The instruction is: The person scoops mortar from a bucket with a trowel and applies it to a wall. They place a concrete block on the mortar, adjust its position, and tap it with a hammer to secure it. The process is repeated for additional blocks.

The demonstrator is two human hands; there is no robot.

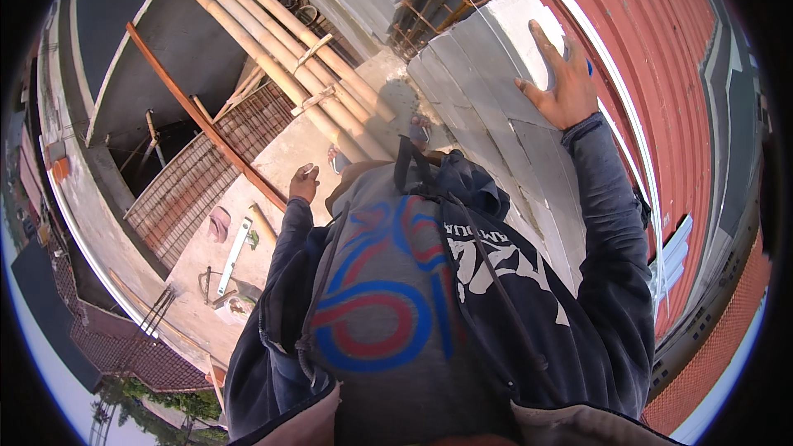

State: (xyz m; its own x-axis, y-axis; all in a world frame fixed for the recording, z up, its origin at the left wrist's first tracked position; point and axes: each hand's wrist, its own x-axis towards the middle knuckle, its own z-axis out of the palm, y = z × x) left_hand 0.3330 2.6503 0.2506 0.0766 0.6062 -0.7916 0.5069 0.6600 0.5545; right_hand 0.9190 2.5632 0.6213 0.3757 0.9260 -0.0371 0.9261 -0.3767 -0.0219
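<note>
Where the grey block wall reaches its upper edge, the person's right hand lies at a pale block along its top, the fingers spread apart and the thumb pointing away from them toward the wall's grey face. Those fingers are not closed around anything that can be seen, though whether the palm presses on the block cannot be told; a bit of something blue shows just beside the hand, too little of it to name. The left hand is well to the left of the wall, held low with its fingers curled in; something small and whitish shows at the fingertips, but whether they grip it cannot be told. At the far end of the wall stands a rusty rebar cage. Just beyond the wall's right side run long white strips, and past them spreads red corrugated sheeting. Bamboo poles lie bundled to the left of the wall, with crosspieces over them. Farther left of it, a curved reddish-brown bar slants across a rusty mesh. Also well left of the wall, a spirit level lies on the concrete floor, near a pinkish object.
</note>
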